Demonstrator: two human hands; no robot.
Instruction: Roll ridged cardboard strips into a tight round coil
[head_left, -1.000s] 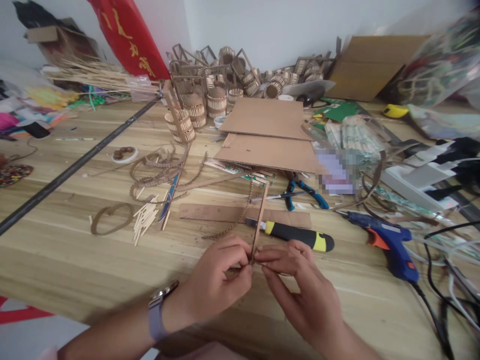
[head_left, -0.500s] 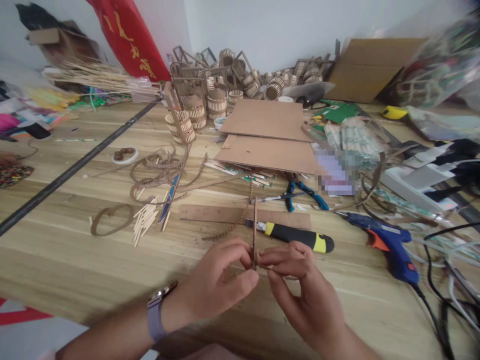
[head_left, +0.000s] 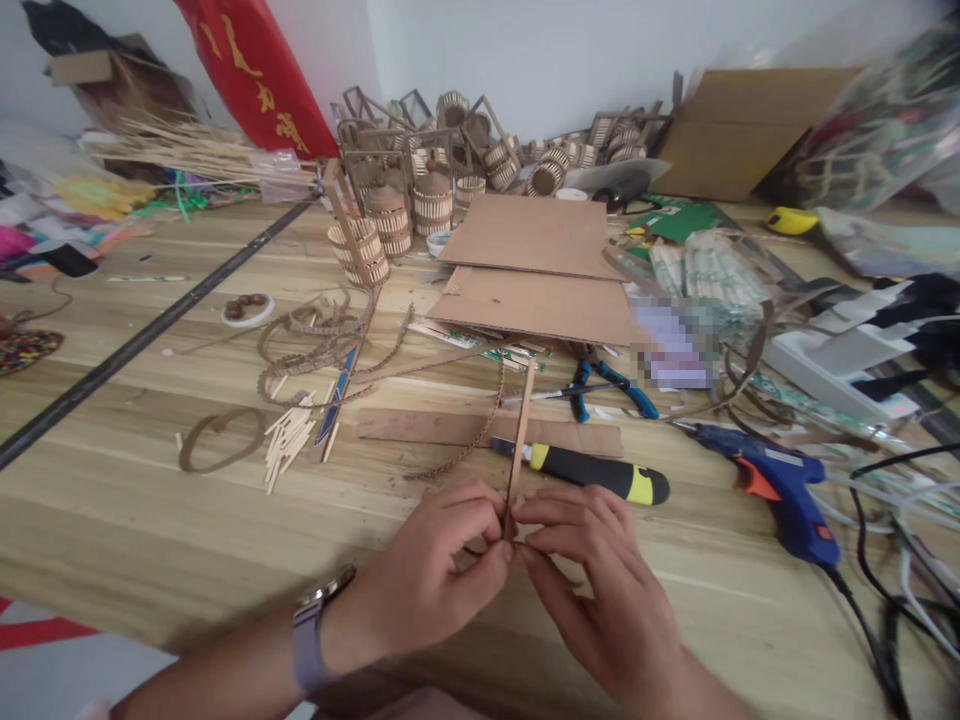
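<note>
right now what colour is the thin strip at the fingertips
The strip is brown, best seen in the head view.

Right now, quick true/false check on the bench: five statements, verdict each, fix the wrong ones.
1. The left hand and right hand meet at a thin brown strip. True.
2. A glue gun lies right of the black-and-yellow cutter. True.
3. The left wrist is bare. False: it wears a watch.
4. The glue gun is solid green. False: it is mainly blue, with an orange-red trigger.
5. Cardboard sheets lie beyond both hands. True.
</note>
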